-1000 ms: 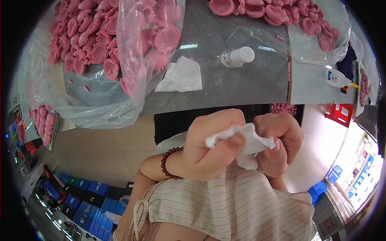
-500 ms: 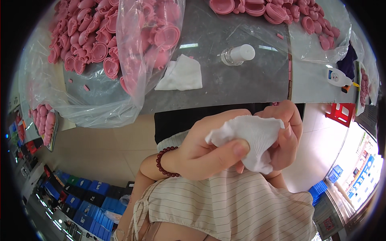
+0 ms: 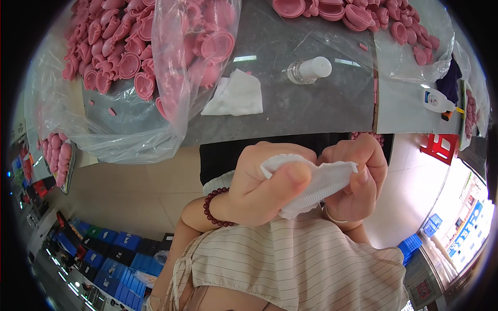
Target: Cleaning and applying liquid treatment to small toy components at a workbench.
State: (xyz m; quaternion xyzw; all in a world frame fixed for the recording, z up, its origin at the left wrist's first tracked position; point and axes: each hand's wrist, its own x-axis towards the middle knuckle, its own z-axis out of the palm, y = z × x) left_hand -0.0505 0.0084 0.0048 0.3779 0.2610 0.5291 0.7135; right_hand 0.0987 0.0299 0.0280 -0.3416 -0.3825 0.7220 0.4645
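- The left grip [image 3: 267, 179] is closed around a ribbed white cloth [image 3: 329, 182], thumb pressed on top of it and fingers curled behind.
- The right grip [image 3: 358, 173] pinches the cloth's other end, its corner poking up between thumb and fingers.
- So the cloth sits between the two grips — in front of the striped top [image 3: 316, 259] and just off the near edge of the counter [image 3: 321, 116].
- Behind the left grip, on that wrist, is a dark red bead bracelet [image 3: 209, 208].
- Beyond the left grip, a second white cloth [image 3: 239, 93] lies on the counter, touched by neither grip.
- Straight beyond both grips, a clear bottle with a white cap [image 3: 311, 70] lies tilted in view; whether it stands upright I cannot tell.
- Far left of the grips, a heap of pink pieces [image 3: 111, 59] spills over a clear plastic bag [image 3: 137, 147].
- Beyond the right grip is another pink heap [image 3: 358, 18].
- Farther right — well apart from the right grip — are a white bottle with a yellow tip [image 3: 436, 101] and a red stool [image 3: 439, 149].
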